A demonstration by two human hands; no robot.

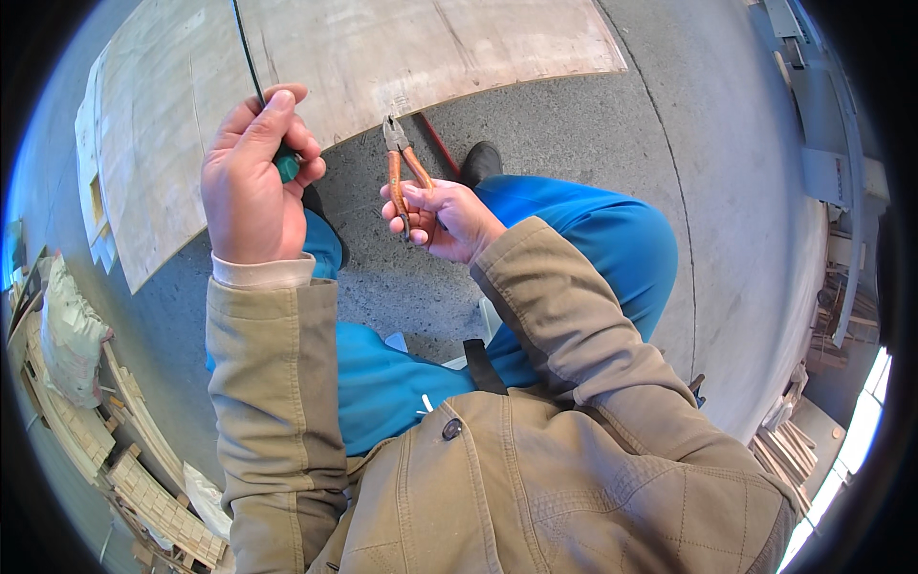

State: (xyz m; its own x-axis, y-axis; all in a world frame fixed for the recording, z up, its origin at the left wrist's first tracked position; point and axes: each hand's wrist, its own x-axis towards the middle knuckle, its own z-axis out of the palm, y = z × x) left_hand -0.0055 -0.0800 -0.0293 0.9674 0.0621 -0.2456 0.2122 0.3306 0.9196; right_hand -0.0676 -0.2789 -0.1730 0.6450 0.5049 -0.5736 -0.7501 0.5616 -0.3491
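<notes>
My left hand (256, 177) is closed around a screwdriver; the green handle end (287, 164) pokes out below its fingers, and a long thin dark shaft (249, 53) runs up past the top of the view. To its right, my right hand (445, 218) grips a pair of combination pliers (399, 153) with worn orange handles. The pliers point up, their jaws close to the near edge of a large plywood sheet (363, 57); whether they touch it, I cannot tell.
A red bar (438, 143) sticks out from under the plywood beside my dark shoe (481, 163). Stacked wood strips (167, 502) and a pale sack (72, 330) lie at the far left. More timber (786, 452) and a grey machine (830, 177) stand at the right.
</notes>
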